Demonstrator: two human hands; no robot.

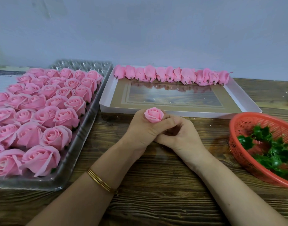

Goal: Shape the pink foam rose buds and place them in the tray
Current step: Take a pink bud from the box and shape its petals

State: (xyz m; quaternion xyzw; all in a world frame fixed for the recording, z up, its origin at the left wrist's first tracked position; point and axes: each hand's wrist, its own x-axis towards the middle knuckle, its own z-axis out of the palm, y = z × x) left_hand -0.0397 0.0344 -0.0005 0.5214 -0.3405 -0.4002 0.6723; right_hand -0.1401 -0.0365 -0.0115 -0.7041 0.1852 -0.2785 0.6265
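One wide-angle view looks forward and down from the person's head, close over the left hand (140, 128), which grips a rose bud (153, 114), and the right hand (181, 136) at mid-frame, reaching the tray (75, 144) to their left, the basket (244, 123) to their right, the wall (156, 30) beyond.

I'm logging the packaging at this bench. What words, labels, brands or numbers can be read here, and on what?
No text can be read.
Dark band of print on the sheet behind the tray: too blurred to read.
Bud, box, basket: no text shows.
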